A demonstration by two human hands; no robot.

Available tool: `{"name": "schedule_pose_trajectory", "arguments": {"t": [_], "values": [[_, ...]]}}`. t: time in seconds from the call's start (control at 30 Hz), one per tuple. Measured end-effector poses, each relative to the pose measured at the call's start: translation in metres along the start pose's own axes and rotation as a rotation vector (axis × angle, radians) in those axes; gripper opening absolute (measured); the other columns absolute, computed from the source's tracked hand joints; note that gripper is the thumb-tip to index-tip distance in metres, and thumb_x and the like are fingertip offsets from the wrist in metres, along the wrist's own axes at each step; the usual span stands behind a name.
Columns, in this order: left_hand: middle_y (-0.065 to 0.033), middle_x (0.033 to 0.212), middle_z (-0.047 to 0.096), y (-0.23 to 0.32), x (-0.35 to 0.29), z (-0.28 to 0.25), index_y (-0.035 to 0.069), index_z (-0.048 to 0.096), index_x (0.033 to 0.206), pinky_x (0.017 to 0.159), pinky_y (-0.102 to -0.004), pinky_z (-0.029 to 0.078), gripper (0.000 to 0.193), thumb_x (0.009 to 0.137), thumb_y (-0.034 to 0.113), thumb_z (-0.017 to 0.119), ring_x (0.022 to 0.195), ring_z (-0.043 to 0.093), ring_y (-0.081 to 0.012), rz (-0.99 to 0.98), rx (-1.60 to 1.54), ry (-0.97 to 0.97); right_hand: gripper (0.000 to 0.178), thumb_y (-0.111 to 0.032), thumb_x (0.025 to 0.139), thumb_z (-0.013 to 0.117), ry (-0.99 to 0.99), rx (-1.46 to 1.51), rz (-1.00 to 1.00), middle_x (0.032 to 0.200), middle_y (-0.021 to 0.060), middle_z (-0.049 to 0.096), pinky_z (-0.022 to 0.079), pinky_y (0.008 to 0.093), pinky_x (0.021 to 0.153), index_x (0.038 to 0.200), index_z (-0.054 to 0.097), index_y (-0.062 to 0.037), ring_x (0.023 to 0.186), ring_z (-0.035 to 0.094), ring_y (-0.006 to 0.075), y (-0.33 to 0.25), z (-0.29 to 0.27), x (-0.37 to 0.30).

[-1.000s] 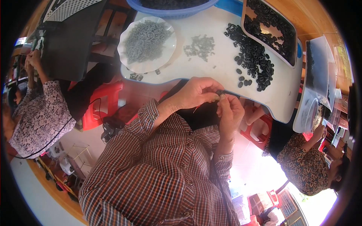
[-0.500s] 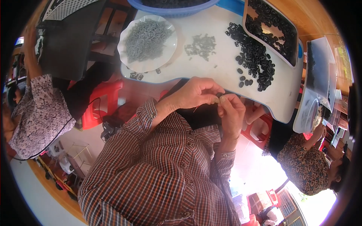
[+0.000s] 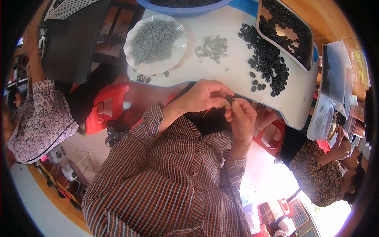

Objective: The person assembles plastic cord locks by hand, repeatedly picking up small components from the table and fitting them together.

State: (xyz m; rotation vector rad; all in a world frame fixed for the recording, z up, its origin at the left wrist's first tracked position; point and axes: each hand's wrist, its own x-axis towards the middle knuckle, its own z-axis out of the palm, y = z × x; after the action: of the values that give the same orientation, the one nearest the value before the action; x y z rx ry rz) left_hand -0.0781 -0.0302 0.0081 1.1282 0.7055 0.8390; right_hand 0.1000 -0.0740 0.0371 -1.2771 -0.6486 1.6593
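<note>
A small dark oval piece is pinched between the fingertips of both hands, just off the near edge of the white table. My left hand closes thumb and forefinger on its left side. From the right, my right hand grips it with thumb and fingers; part of the piece is hidden behind them. Beyond my hands, a loose pile of black oval pieces spreads over the table. A scatter of small grey pieces lies further left. Many more grey pieces fill a white scalloped plate.
A blue basin stands at the far edge. A tray of black pieces sits at far right. Several dark pieces lie below the plate. One person is at left, another at right, near red stools.
The dark piece shows a little more between my fingertips, and my fingers have shifted slightly around it. The person at right has moved their hands.
</note>
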Motion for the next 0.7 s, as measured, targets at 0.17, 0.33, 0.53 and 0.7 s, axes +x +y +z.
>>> {"name": "schedule_pose_trajectory", "arguments": {"t": [0.17,0.33,0.53,0.7], "values": [[-0.0054,0.088,0.067,0.003,-0.003,-0.002,-0.002,0.062,0.111,0.066,-0.0212,0.051,0.025,0.086,-0.001,0.065,0.073,0.061,-0.0072,-0.089,-0.084,-0.041,0.014,-0.011,0.092,0.061,-0.122,0.121,0.016,0.079,0.0091,0.065,0.047,0.0203,0.052,0.092,0.062,0.0031,0.060,0.060,0.0112,0.008,-0.012,0.005],[-0.0051,0.087,0.067,0.005,-0.005,-0.002,-0.002,0.062,0.112,0.064,-0.0208,0.051,0.026,0.086,-0.001,0.065,0.071,0.061,-0.0071,-0.097,-0.103,-0.030,0.013,-0.009,0.091,0.062,-0.133,0.164,0.014,0.079,0.0098,0.066,0.049,0.0201,0.049,0.092,0.062,0.0037,0.059,0.061,0.0124,0.008,-0.010,0.005],[-0.0038,0.083,0.066,0.011,-0.006,-0.005,-0.002,0.064,0.110,0.062,-0.0202,0.052,0.026,0.085,0.001,0.067,0.070,0.062,-0.0071,-0.063,-0.055,-0.046,0.012,-0.008,0.090,0.063,-0.139,0.185,0.011,0.075,0.0105,0.065,0.050,0.0205,0.047,0.092,0.062,0.0040,0.057,0.061,0.0127,0.007,-0.007,0.003],[-0.0028,0.080,0.064,0.014,-0.008,-0.006,-0.002,0.065,0.109,0.058,-0.0204,0.052,0.025,0.084,0.001,0.068,0.067,0.062,-0.0070,-0.080,-0.051,-0.039,0.011,-0.007,0.090,0.063,-0.151,0.184,0.025,0.074,0.0105,0.065,0.050,0.0204,0.047,0.091,0.061,0.0039,0.056,0.061,0.0129,0.007,-0.004,0.003]]}}
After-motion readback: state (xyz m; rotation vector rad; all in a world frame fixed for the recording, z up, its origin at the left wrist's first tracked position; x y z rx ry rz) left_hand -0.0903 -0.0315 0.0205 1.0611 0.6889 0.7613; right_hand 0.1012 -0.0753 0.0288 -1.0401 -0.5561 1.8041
